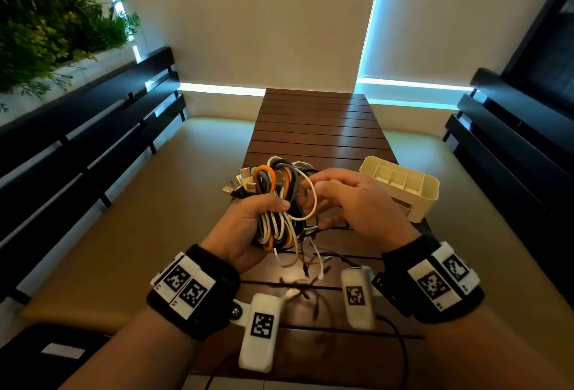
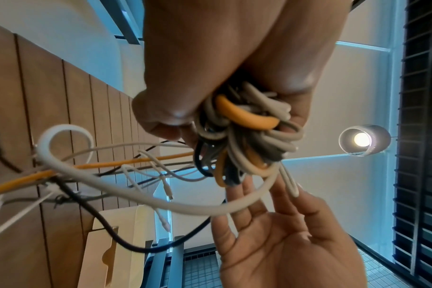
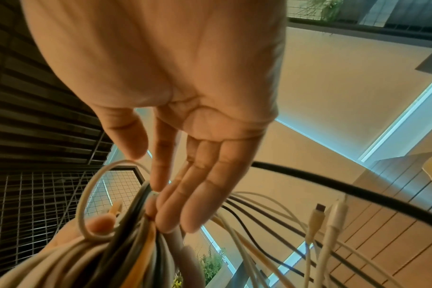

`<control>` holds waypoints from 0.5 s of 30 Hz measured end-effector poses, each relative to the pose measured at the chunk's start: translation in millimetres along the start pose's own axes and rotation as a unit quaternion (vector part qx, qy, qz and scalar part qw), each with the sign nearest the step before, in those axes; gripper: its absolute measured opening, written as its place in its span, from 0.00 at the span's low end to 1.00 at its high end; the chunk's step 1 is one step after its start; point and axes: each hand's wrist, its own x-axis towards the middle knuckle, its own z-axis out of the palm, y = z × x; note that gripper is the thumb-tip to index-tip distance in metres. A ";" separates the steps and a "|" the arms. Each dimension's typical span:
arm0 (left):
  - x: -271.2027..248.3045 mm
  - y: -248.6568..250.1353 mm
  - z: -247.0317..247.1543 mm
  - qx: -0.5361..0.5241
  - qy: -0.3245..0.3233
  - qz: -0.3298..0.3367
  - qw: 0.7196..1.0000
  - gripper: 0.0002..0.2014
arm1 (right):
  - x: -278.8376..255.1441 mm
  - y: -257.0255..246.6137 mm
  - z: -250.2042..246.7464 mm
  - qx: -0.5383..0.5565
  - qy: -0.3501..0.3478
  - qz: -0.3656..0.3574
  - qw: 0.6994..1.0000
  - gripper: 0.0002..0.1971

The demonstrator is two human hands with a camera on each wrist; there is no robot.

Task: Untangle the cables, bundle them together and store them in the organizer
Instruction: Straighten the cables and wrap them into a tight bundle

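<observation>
Gripping, left hand (image 1: 245, 228): your fingers and thumb are curled tight around the cable bundle (image 1: 278, 203), held up above the tabletop (image 1: 313, 128).
Right hand (image 1: 357, 203): fingers nearly straight and relaxed, tips touching the bundle's right side; a thin white cable loop (image 1: 312, 200) curves just in front of your thumb and index, not clearly pinched.
Bundle: white, grey, black and orange cables coiled together; USB plugs (image 1: 245, 183) stick out at the upper left.
Loose ends: several cable tails (image 1: 306, 257) hang from below your left hand down onto the tabletop.
Organizer (image 1: 403, 187): cream, with dividers, on the tabletop just beyond your right hand; no cable visible in it.
Surroundings: dark slatted bench backs (image 1: 93, 128) on both sides, plants (image 1: 52, 23) at far left.
</observation>
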 end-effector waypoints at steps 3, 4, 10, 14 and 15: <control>-0.4 3.6 -0.2 0.025 0.001 0.003 1.000 0.19 | 0.1 3.8 -0.2 -0.034 0.010 -0.045 0.998 0.09; -0.5 4.3 0.4 0.027 -0.001 0.003 1.000 0.20 | 0.8 6.3 -0.5 -0.049 0.014 -0.059 0.997 0.08; -3.3 3.1 6.3 0.034 -0.028 0.002 0.999 0.23 | 4.8 12.7 -3.2 -0.065 0.015 -0.094 0.993 0.06; -6.2 1.8 9.1 0.055 -0.052 0.006 0.997 0.27 | 5.4 12.0 -6.9 -0.099 0.007 -0.069 0.993 0.10; -6.2 1.1 9.8 0.064 -0.054 0.009 0.996 0.27 | 5.5 12.0 -7.1 -0.110 0.007 -0.059 0.992 0.12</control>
